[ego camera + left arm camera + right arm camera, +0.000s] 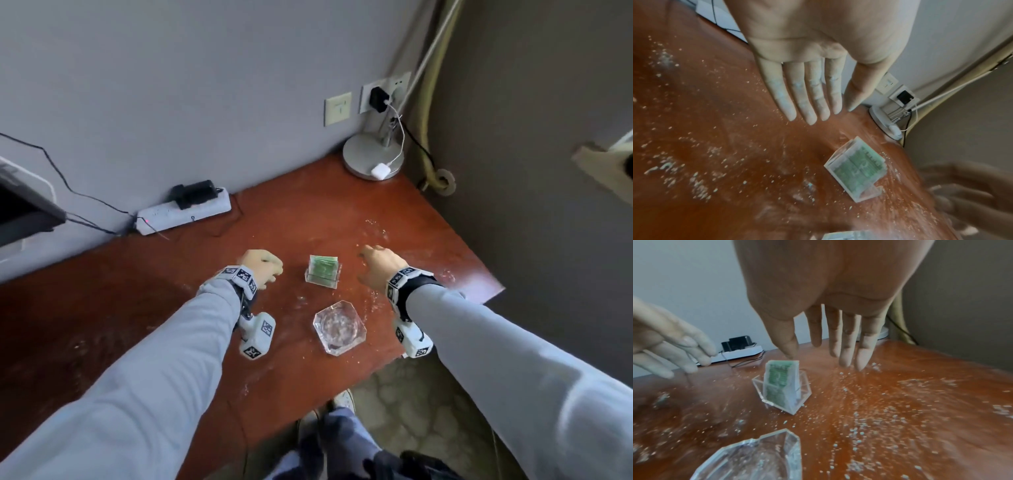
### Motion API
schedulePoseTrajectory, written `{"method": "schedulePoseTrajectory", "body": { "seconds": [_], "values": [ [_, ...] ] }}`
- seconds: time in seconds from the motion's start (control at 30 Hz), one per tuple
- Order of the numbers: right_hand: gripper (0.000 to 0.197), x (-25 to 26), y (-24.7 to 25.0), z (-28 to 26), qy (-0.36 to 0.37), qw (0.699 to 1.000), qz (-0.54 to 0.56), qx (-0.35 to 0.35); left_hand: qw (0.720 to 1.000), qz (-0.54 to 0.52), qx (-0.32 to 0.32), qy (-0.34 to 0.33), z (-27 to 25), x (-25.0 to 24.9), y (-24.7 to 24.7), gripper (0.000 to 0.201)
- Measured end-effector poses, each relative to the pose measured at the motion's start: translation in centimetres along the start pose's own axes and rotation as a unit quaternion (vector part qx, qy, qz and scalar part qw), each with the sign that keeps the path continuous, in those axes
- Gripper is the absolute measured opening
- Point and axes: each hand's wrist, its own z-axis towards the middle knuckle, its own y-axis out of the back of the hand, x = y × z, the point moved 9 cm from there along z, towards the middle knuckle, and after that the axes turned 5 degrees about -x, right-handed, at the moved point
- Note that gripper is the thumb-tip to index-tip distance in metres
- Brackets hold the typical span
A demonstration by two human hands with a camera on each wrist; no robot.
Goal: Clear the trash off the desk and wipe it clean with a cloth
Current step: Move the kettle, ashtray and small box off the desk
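White crumbs and powder smears lie scattered over the reddish-brown desk. My left hand hovers above the desk, left of a clear card holder with green cards. In the left wrist view its fingers are straight, dusted white and hold nothing. My right hand hovers to the right of the holder. Its fingers hang straight down just above the crumbs, empty. No cloth is in view.
A clear glass ashtray sits near the front edge between my arms. A white power strip with cables lies against the wall at the back left. A lamp base with a white charger stands in the back right corner.
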Motion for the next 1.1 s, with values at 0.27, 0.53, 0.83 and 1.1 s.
{"method": "schedulePoseTrajectory", "body": {
  "seconds": [0.27,0.53,0.83,1.1],
  "values": [
    [0.079,5.5,-5.4,4.6,0.058,0.997,-0.030,0.032,0.997,-0.017,-0.007,0.070,1.3,5.5,-1.3,0.013],
    [0.056,6.1,-7.2,5.3,0.075,0.996,-0.045,0.021,0.999,0.039,0.026,0.014,0.6,4.6,-4.9,0.012],
    [0.050,3.5,-6.7,4.5,0.042,0.999,-0.017,-0.005,0.958,0.240,0.124,-0.099,-0.6,0.6,-13.4,0.017],
    [0.056,2.3,-6.8,3.6,0.049,0.999,0.010,-0.015,0.897,0.400,0.126,-0.140,-1.1,-0.4,-16.6,0.012]
  ]
}}
